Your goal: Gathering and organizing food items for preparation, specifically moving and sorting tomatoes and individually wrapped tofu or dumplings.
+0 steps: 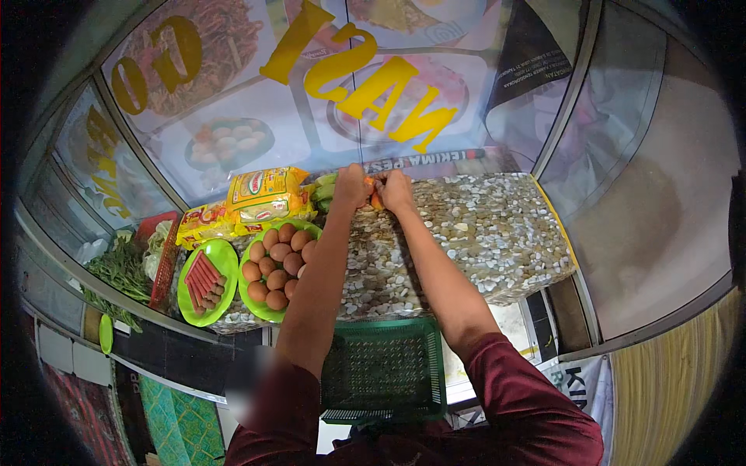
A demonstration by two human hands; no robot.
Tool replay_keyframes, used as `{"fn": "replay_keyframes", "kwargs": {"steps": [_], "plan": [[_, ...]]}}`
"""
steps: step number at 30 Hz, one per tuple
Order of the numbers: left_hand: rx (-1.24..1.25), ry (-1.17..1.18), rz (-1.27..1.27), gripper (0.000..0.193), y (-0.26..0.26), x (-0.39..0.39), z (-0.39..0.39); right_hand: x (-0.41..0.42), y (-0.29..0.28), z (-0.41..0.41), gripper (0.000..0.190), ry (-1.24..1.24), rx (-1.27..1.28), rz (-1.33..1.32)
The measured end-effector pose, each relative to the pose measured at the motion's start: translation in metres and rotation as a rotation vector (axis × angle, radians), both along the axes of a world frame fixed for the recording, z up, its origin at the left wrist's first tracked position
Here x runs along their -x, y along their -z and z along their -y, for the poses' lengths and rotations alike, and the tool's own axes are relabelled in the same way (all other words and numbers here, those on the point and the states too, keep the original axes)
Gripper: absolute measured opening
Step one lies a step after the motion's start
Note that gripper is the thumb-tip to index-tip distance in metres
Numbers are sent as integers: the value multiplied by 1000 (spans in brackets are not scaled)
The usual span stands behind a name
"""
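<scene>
Both my hands reach to the back of a counter with a pebble-pattern cover [495,227]. Between them lie orange-red vegetables, perhaps tomatoes or carrots [377,202], which my right hand [396,191] touches at the left side. My left hand [351,187] is at the same produce, its fingers partly hidden; whether it grips a piece I cannot tell. Just left of it are green vegetables [325,191]. Beside these stand yellow noodle packs [262,195]. Nearer me, a green plate [247,306] holds several brown eggs [280,252], partly behind my left forearm.
Another green plate [187,309] carries sausages [203,274] and meatballs. A red basket [166,256] and leafy greens [119,276] are at the left. A green plastic basket [382,370] sits below the counter's near edge. Glass panes with metal frames [568,93] enclose the counter.
</scene>
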State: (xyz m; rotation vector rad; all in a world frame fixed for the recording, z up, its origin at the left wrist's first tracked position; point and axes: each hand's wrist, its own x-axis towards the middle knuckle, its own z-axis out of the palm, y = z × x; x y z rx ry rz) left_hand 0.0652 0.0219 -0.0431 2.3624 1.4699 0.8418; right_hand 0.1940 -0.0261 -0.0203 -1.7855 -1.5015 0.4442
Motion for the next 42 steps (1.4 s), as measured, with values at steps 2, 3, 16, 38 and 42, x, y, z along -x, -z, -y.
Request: {"fn": "replay_keyframes", "kwargs": {"steps": [2, 3, 16, 38, 42], "plan": [[11, -13, 13, 30, 0, 3, 1, 3, -3, 0, 17, -1, 46, -41], [20, -24, 28, 29, -2, 5, 2, 5, -6, 1, 17, 1, 89, -81], [68, -79, 100, 12, -2, -2, 9, 3, 3, -17, 14, -87, -3, -10], [16, -81, 112, 9, 1, -15, 11, -4, 0, -21, 22, -89, 163, 155], [-75, -83, 166, 13, 1, -8, 15, 3, -5, -5, 19, -39, 37, 59]]}}
